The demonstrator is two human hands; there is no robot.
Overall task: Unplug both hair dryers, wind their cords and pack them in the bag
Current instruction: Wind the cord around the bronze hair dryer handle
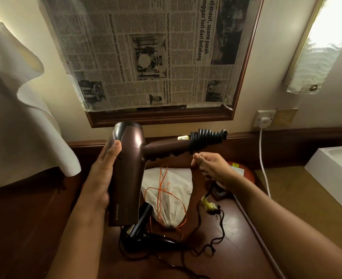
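My left hand (103, 174) grips the barrel of a brown hair dryer (127, 174), held up above the table. Its handle points right, and several turns of black cord (206, 136) are coiled round the handle's end. My right hand (210, 168) is just below the coil with its fingers curled, pinching the cord; more cord hangs under it to a plug wrapped in yellow tape (207, 205). A black hair dryer (146, 230) lies on the table beneath, its cord (216, 238) loose. A white drawstring bag (170, 190) with orange strings lies beside it.
The dark wooden table (226, 262) stands against the wall. A wall socket (264, 120) holds a white plug whose white cable (263, 162) runs down. A red object (246, 174) lies behind my right hand. A white box (335, 168) is at right, a white cloth (25, 121) at left.
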